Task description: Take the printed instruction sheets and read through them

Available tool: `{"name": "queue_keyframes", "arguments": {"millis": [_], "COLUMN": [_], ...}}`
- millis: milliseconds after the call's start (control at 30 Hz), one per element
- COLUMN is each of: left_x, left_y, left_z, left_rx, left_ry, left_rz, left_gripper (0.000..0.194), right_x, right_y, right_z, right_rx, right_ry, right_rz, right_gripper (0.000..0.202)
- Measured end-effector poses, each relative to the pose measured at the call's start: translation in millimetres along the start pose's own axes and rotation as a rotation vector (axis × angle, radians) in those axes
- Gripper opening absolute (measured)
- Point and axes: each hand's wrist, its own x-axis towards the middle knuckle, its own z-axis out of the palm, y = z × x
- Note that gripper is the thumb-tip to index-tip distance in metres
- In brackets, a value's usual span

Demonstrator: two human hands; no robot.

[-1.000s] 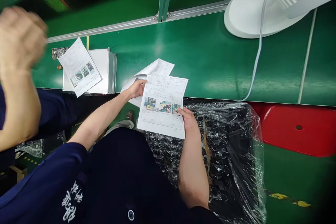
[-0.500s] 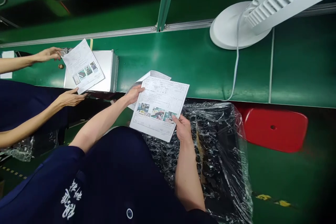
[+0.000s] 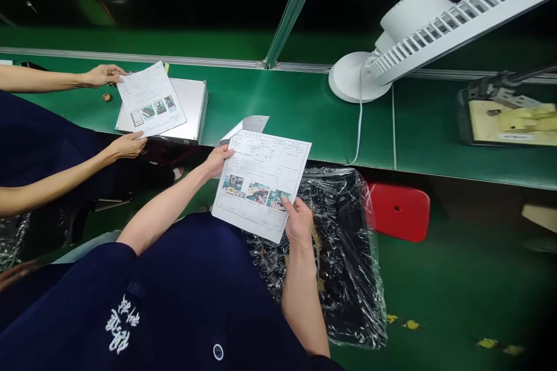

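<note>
Printed sheets of paper (image 3: 265,171), with text, a table and a row of small photos, are held out in front of my body. My left hand (image 3: 219,160) pinches their left edge, its thumb on top. At the lower right corner my right hand (image 3: 298,219) grips them, thumb on the face and fingers underneath. Behind the top sheet another sheet (image 3: 256,123) curls up at the upper left. To the left, a co-worker's hands (image 3: 127,145) hold a similar printed sheet (image 3: 150,95) over a silver case (image 3: 198,110) on the bench.
A white fan (image 3: 361,78) with a cable stands on the green bench (image 3: 278,98). Below the bench edge are a plastic-wrapped black bundle (image 3: 348,255) and a red stool (image 3: 400,211). A fixture with a yellowish block (image 3: 513,122) sits at the right.
My view has swung to the right, bringing in the fixture at the bench's right side. Both hands keep hold of the papers; the curled sheet behind has shifted slightly.
</note>
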Motion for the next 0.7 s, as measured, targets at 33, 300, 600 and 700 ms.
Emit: {"name": "queue_keyframes", "arguments": {"millis": [33,300,600,700], "left_x": [-4.9,-56.9,-84.9,-83.5], "left_y": [0.1,-2.4,-24.4,-23.8], "left_z": [-3.9,-39.7,-66.1,-62.5], "left_rx": [-0.011,-0.060,-0.093,-0.107], "left_ry": [-0.010,-0.160,-0.159,-0.097], "left_rz": [0.009,0.015,0.054,0.115], "left_gripper": [0.013,0.015,0.037,0.030], "right_x": [-7.4,-61.9,-77.3,-73.7], "right_y": [-0.7,-7.0,-17.4,-23.3], "right_z": [2.4,24.2,39.2,43.7], "right_rx": [0.000,-0.011,-0.099,-0.109], "right_ry": [0.004,0.100,0.099,0.058], "right_rz": [-0.003,-0.062,-0.139,-0.131], "right_gripper": [0.056,0.055,0.053,0.056]}}
